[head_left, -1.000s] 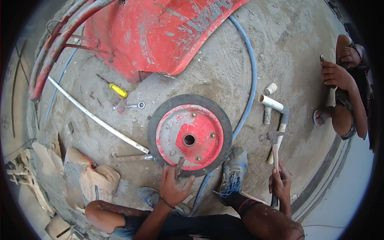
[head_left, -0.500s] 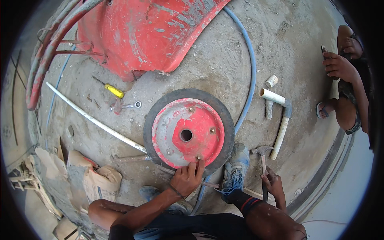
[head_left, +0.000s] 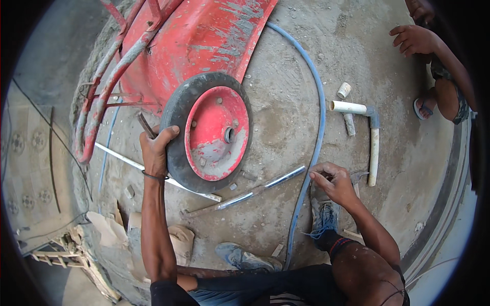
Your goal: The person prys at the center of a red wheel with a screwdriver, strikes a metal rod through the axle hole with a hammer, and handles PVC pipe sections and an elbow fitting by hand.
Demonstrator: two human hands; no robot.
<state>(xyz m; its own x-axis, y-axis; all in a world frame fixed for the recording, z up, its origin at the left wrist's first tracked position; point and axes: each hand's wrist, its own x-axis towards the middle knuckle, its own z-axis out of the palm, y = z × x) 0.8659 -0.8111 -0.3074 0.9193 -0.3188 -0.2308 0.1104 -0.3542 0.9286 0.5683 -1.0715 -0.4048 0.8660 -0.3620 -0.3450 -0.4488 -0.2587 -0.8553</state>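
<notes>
A red-rimmed wheel (head_left: pixel 208 157) with a black rubber tyre tilts up off the ground, its hub hole and several bolts showing. My left hand (head_left: pixel 158 148) grips the tyre's left side, thumb on the tread. A short dark bar (head_left: pixel 146 126) pokes out beside that thumb; I cannot tell if the hand holds it too. My right hand (head_left: pixel 335 184) hovers over my right shoe, fingers loosely curled, with nothing visible in them. Just left of it ends a partly shiny metal rod (head_left: pixel 270 183) lying on the ground. A hammer (head_left: pixel 358 178) is mostly hidden behind the right hand.
Beyond the wheel lies a red wheelbarrow tray (head_left: pixel 189 35) with its tubular frame (head_left: pixel 109 76). A blue hose (head_left: pixel 320 97) curves along the right, beside plastic pipe pieces (head_left: pixel 374 153). A white pipe (head_left: pixel 122 158) and a torn paper bag (head_left: pixel 181 242) are at left. Another person's hand (head_left: pixel 416 40) shows at far right.
The wheel has gone from lying flat to tilted up, farther left and away. My left hand moved from a rim bolt to the tyre's side. My right hand let go of the hammer.
</notes>
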